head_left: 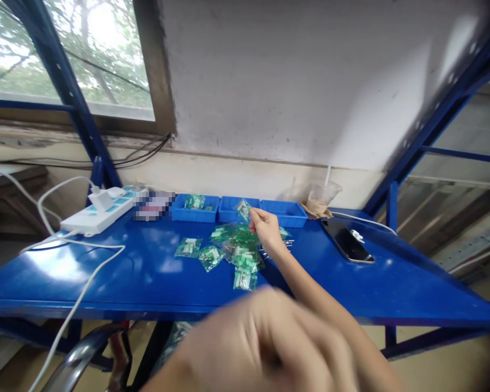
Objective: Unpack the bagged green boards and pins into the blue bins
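My right hand (265,228) reaches over the table, its fingers pinched on a small clear packet (243,209) with green and white contents. The packet is held up in front of the middle blue bin (228,202). Below that hand lies a heap of similar green packets (245,253), with a loose packet (188,247) to the left. Small metal pieces (288,245) stick out beside my right forearm. Close to the camera, my left hand (265,337) is large and blurred, fingers curled closed. Whatever it may hold is hidden.
The left bin (195,214) contains green packets; a right bin (289,220) stands in the same row. A white power strip (102,209) with cables sits left. On the right are a phone (347,242) and a plastic cup (320,197). Blue uprights flank the table (147,283).
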The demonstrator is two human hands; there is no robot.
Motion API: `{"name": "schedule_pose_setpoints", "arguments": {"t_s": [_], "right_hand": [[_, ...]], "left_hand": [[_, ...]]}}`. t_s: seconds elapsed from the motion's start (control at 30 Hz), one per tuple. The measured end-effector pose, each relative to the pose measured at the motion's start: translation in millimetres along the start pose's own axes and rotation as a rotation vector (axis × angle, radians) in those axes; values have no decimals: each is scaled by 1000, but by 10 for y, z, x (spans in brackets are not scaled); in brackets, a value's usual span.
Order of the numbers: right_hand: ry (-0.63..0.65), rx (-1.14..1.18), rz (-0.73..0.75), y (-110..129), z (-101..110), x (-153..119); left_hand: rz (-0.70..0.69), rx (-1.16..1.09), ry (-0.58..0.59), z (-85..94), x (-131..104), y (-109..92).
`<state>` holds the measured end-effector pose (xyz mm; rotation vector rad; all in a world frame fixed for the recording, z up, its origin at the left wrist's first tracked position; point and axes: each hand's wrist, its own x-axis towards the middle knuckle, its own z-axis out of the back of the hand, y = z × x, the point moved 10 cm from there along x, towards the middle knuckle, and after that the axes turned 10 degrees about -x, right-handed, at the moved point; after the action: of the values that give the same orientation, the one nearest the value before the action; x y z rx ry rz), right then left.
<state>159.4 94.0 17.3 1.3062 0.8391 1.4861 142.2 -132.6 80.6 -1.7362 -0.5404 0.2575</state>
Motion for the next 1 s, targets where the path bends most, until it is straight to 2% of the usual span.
{"name": "schedule_pose_setpoints", "arguments": {"t_s": [0.03, 0.1, 0.13, 0.17, 0.2, 0.27, 0.37, 0.43, 0.5, 0.57, 0.67, 0.73, 0.8, 0.87, 0.93, 1.0], "right_hand": [[-2, 2, 28, 42, 8, -3], [-14, -35, 134, 178, 27, -26], [-27, -75, 201, 259, 38, -50], [-41, -126, 270, 341, 44, -84], [-53, -180, 339, 420, 40, -124], [-58, -267, 459, 552, 9, -212], [-41, -308, 532, 639, -39, -285], [-33, -275, 480, 602, -35, -252], [-29, -221, 358, 484, -14, -169], [-23, -155, 182, 284, 2, -78], [80, -40, -35, -1, -89, -18], [115, -8, -47, -32, -109, -11], [37, -64, 49, 95, 7, 1], [-124, -157, 186, 343, 207, -4], [-294, -223, 321, 653, 379, -29], [-414, -258, 435, 954, 438, -36]], "left_hand": [[-51, -2, -94, 329, 58, -77], [-277, 15, -680, 1399, -47, -272], [-296, 18, -890, 1817, -132, -248], [-261, -15, -1023, 2151, -177, -157], [-165, -65, -1065, 2397, -159, -14], [-128, -77, -1024, 2673, -88, 94], [-270, 51, -950, 2744, -59, -3], [-396, 242, -996, 2677, -141, -146], [-516, 553, -1045, 2502, -225, -320], [-601, 909, -1019, 2231, -226, -434], [-616, 1263, -896, 1907, -117, -388], [-587, 1357, -870, 1823, -69, -312], [-544, 1383, -913, 1825, -59, -252], [-459, 1372, -939, 1878, -26, -180], [-330, 1349, -876, 1933, 75, -74], [-218, 1333, -773, 1961, 173, 14]]}}
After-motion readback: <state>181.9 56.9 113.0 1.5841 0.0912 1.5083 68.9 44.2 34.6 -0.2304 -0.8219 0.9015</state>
